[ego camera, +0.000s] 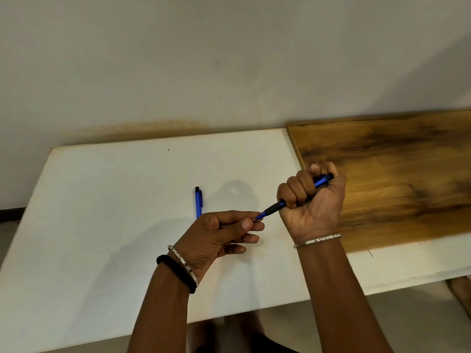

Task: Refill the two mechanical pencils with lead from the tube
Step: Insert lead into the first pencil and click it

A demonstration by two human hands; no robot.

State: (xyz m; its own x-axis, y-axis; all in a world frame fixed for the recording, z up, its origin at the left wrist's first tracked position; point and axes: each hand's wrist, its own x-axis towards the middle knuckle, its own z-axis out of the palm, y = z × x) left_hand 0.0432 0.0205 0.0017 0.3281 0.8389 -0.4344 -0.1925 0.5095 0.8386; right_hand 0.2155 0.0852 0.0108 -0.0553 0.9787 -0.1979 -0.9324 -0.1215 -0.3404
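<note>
My right hand (312,205) is closed in a fist around a blue mechanical pencil (274,208), thumb on its top end, tip pointing down-left. My left hand (221,233) pinches thumb and forefinger right at that tip; whether a lead sits between them is too small to tell. A second blue mechanical pencil (198,202) lies on the white table (114,200), just behind my left hand, black cap pointing away from me. I see no lead tube in view.
A brown wooden board (395,174) lies on the table's right part, under and behind my right hand. A pale wall (204,59) rises directly behind the table. The table's near edge runs below my forearms.
</note>
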